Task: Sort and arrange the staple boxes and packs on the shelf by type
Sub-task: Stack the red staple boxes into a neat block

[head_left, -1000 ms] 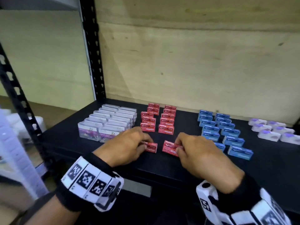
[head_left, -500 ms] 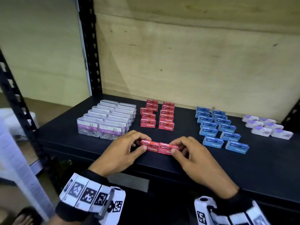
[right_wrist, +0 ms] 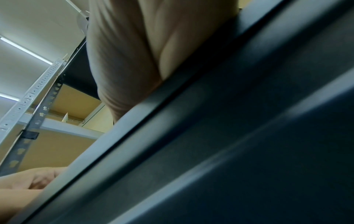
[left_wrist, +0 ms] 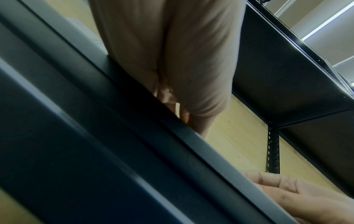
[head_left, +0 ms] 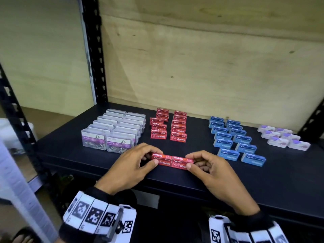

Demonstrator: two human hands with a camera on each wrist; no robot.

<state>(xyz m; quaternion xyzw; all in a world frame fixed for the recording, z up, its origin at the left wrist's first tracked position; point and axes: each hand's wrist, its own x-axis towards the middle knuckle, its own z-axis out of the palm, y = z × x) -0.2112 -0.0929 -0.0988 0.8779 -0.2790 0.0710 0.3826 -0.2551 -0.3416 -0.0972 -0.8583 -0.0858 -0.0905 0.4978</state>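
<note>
Black metal shelf (head_left: 263,181) against a plywood back. Nearly sorted: paper clip boxes (head_left: 112,132) far left, red staple boxes (head_left: 168,127) in two columns, blue staple boxes (head_left: 235,139) next, purple-and-white packs (head_left: 282,138) far right. Left to place: two red boxes (head_left: 172,160), end to end near the front edge, pinched by left hand (head_left: 133,165) and right hand (head_left: 210,171). A second ago: apart and askew; now butted into one line.
</note>
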